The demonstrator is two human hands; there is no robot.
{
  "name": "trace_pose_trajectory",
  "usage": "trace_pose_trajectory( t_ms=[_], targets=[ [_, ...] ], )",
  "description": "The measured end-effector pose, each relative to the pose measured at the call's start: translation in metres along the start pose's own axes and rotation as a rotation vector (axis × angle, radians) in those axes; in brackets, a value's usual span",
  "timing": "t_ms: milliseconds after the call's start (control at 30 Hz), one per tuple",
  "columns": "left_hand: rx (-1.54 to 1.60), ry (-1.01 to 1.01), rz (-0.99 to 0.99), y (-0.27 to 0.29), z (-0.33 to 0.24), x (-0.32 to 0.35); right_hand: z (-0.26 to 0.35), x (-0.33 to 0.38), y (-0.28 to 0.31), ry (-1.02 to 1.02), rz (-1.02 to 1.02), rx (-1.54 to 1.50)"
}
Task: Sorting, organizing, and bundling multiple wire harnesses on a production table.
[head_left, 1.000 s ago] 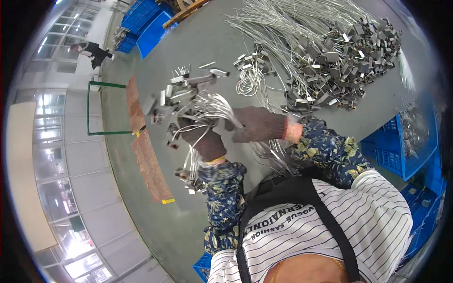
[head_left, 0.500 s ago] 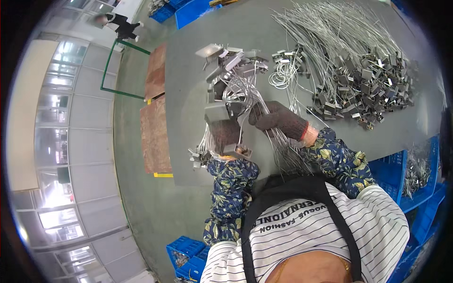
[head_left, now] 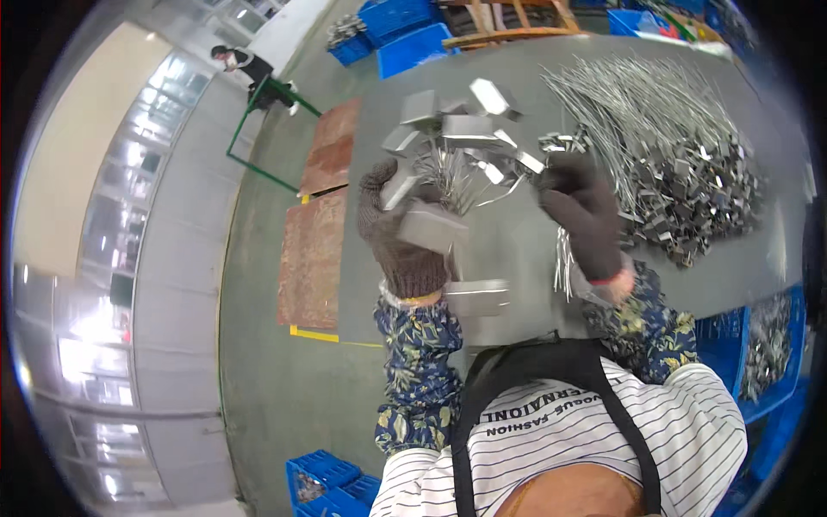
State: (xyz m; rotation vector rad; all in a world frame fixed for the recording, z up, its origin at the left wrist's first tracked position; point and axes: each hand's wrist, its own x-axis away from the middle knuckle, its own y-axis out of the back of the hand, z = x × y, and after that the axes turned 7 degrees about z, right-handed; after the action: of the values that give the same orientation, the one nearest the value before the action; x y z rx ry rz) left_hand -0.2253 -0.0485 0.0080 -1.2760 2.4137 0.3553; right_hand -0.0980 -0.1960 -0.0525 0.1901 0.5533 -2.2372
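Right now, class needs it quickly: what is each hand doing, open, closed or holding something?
Left hand: holding a bunch of metal blocks on wires.
Right hand: blurred, over a smaller bundle; grip cannot be told.

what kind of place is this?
Most likely a factory floor or workshop. A big pile of metal parts with long thin wires lies on a grey table, and a blue crate of small metallic pieces stands at its right.
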Motion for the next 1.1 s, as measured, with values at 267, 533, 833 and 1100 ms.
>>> trace_pose_trajectory(
  t_ms=[267,533,833,1100],
  targets=[
    [0.19,0.121,-0.05,0.069,-0.048,0.066,0.054,-0.015,-0.103,0.951,0.752,1.385],
    [0.102,0.339,-0.135,0.141,-0.027,0.189,-0.015,0.099,-0.137,0.455,0.964,0.996],
    [-0.115,0.376,-0.064,0.16,-0.027,0.266,-0.009,0.139,-0.182,0.445,1.3,0.667],
    [-1.23,0.339,0.198,0.169,-0.091,0.275,-0.042,0.163,-0.179,0.4,1.28,0.724]
  ],
)
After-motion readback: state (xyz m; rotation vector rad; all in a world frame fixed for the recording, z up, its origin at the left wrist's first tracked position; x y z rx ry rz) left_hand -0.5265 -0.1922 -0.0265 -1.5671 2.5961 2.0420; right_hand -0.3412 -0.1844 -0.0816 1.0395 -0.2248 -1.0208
